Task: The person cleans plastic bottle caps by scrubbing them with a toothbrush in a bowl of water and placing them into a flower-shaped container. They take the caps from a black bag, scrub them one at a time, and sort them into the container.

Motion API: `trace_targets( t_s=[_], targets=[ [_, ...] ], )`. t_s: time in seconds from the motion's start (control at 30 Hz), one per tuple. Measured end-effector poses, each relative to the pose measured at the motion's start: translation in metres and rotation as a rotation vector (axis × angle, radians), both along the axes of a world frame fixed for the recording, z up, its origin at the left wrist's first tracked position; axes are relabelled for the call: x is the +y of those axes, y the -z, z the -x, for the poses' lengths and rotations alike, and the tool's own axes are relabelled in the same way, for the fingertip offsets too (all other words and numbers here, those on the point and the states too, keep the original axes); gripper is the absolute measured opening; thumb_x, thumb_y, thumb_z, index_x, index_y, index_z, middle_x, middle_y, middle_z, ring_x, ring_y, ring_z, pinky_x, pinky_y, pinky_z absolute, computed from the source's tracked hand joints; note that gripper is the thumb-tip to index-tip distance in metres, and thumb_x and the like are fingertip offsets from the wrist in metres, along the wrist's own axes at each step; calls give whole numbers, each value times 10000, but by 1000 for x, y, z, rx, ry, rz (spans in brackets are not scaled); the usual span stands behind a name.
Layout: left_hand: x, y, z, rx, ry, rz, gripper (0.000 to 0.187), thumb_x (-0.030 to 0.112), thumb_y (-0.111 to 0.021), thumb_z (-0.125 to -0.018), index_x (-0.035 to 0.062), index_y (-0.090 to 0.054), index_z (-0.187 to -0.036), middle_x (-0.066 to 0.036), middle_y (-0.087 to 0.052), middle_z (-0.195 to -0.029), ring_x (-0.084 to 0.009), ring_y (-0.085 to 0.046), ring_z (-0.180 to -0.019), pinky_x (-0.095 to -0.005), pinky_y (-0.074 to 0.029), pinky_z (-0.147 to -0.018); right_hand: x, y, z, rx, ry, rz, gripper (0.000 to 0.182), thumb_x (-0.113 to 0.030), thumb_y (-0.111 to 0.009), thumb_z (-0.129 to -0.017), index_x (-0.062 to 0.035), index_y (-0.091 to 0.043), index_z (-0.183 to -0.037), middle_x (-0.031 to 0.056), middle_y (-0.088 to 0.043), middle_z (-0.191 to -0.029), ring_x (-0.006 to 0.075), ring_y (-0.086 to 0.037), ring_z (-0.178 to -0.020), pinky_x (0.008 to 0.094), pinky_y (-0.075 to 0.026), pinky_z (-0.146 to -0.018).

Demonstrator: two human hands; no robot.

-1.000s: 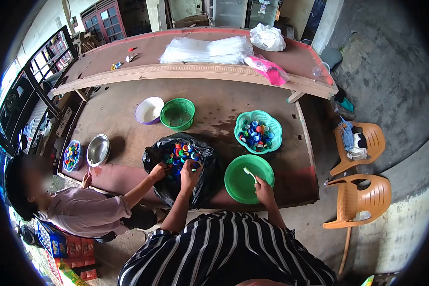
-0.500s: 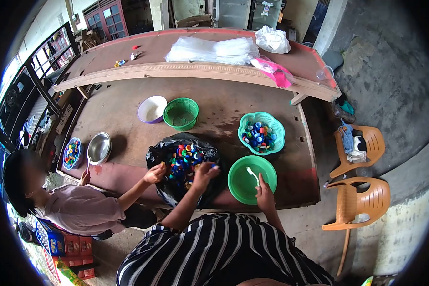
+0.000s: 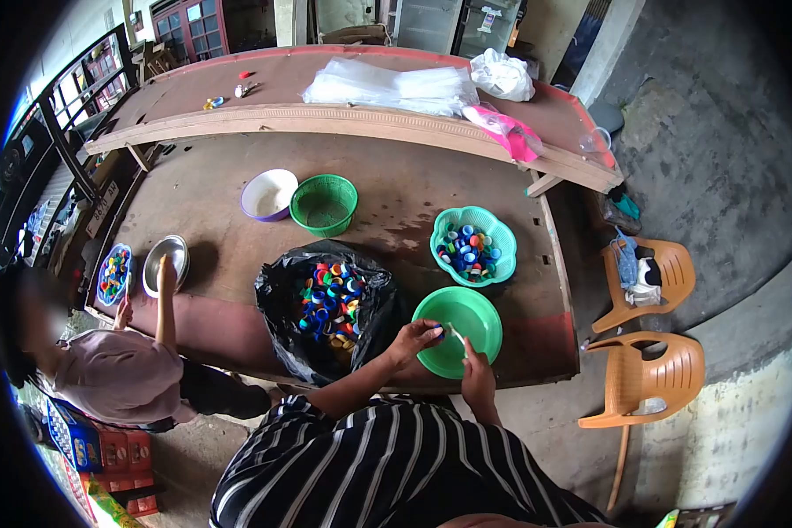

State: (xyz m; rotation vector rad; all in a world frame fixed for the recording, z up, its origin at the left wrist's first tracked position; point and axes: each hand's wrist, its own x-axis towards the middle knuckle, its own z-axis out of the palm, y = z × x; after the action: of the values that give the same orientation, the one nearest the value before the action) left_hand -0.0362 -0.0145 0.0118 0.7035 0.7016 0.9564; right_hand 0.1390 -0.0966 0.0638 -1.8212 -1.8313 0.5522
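My left hand (image 3: 410,343) pinches a small dark blue bottle cap (image 3: 437,332) at the left rim of a green basin (image 3: 491,348). In my right hand (image 3: 478,378) is a white toothbrush (image 3: 459,341), its head tilted up over the basin near the cap. Left of my hands a black plastic bag (image 3: 277,304) lies opened around a heap of colored bottle caps (image 3: 330,304). Behind the green basin stands a scalloped turquoise basket (image 3: 440,231) with more caps in it.
A co-worker (image 3: 114,378) at the left reaches over a metal bowl (image 3: 169,255), beside a small basket of caps (image 3: 114,275). A white bowl (image 3: 268,195) and a green basket (image 3: 326,204) stand farther back. Plastic sheets (image 3: 387,86) lie on the raised shelf; orange chairs (image 3: 651,378) are at right.
My left hand has moved right from the bag to the green basin with a blue cap. The toothbrush has lowered slightly. The co-worker's hand has left the bag for the metal bowl.
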Motion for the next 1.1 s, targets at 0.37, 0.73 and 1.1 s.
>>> trace_targets(
  t_s=[0.37, 0.73, 1.1],
  targets=[
    [18, 9, -2, -39, 10, 66, 233, 146, -589, -907, -2, -532, -1078, -61, -573, -1037, -171, -579, -992, -320, -496, -923, 10, 19, 14, 82, 11, -50, 499, -44, -474, -881, -133, -420, -1369, 194, -555, -1086, 347, -567, -978, 408, -455, -823],
    [39, 9, 3, -36, 21, 28, 256, 145, -626, -884, 19, -525, -1083, -70, -570, -1049, -190, -593, -980, -325, -505, -898, 40, 1, 6, -52, 79, 116, 483, -86, -479, -889, -214, -441, -1353, 183, -543, -1080, 344, -572, -976, 427, -470, -805],
    [53, -1, 3, 547, 32, -230, 278, 122, -728, -791, -7, -613, -1009, -51, -614, -856, -118, -598, -846, -259, -510, -788, 69, 44, -10, -394, 66, 299, 348, -214, -455, -906, -202, -552, -1241, 165, -570, -1079, 349, -604, -927, 452, -483, -789]
  ],
)
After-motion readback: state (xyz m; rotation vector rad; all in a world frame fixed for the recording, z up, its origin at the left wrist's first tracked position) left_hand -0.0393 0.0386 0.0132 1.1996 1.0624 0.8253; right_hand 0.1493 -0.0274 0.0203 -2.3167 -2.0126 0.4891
